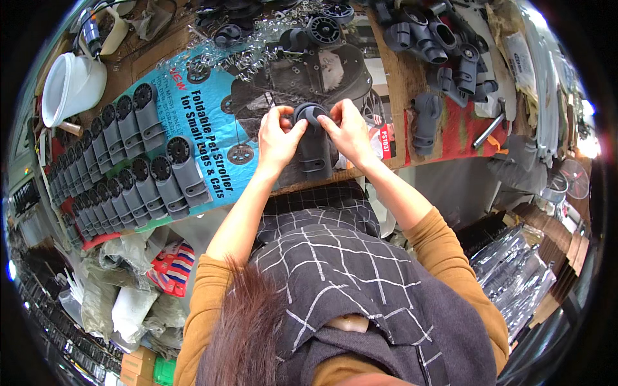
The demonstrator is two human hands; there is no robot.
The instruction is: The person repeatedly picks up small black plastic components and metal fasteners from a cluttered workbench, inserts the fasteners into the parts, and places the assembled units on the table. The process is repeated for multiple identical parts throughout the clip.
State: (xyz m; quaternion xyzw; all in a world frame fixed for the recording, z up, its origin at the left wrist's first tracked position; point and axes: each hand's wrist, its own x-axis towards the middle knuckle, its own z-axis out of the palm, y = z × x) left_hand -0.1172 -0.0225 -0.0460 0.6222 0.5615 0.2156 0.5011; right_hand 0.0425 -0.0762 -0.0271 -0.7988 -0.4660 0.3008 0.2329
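A grey plastic wheel bracket (314, 154) stands at the front edge of the workbench, its rounded end pointing away from me. My left hand (280, 138) pinches the left side of that rounded end with thumb and fingers. On the opposite side, my right hand (347, 132) presses its thumb and fingertips against the same end. Beneath the bracket lies a blue and black printed sheet (222, 138). Whether a smaller part is between my fingertips is hidden. A similar single bracket (426, 122) lies to the right.
Two rows of similar brackets (132, 128) line the left side. Loose metal fasteners (257, 48) and black wheels (324, 29) lie at the back. More grey parts (460, 61) are heaped back right, near a hammer (490, 128). A white bucket (74, 90) stands far left.
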